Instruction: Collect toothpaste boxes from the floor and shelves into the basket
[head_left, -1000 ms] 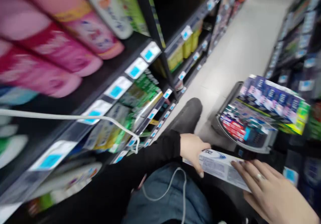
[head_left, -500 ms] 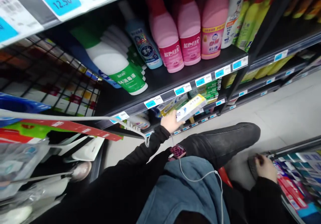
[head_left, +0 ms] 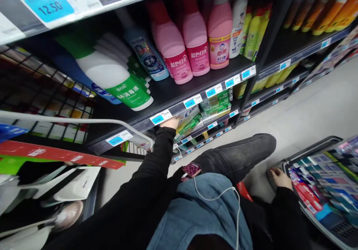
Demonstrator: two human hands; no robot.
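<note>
My left hand (head_left: 170,123) reaches under the front edge of the middle shelf, beside a white and yellow box (head_left: 188,116). Its fingers are mostly hidden, so I cannot tell whether they hold anything. Green toothpaste boxes (head_left: 215,103) lie stacked to the right of that box. On the right, low down, my right hand (head_left: 282,178) is by the rim of a shopping basket (head_left: 303,205). Its fingers are curled next to something dark that I cannot make out. Several boxes and packs (head_left: 321,179) fill the basket.
Above my left hand, the shelf (head_left: 112,125) bears a white and green disinfectant bottle (head_left: 120,82), a blue bottle (head_left: 149,58) and pink bottles (head_left: 176,56). A white wire rail (head_left: 84,120) and kitchen utensils (head_left: 69,190) are at left. My bent knee (head_left: 251,153) is between shelf and basket.
My left hand has moved left and into the lower shelf; the white and yellow box it held out in front no longer shows there. My right hand stays by the basket. The view has shifted right.
</note>
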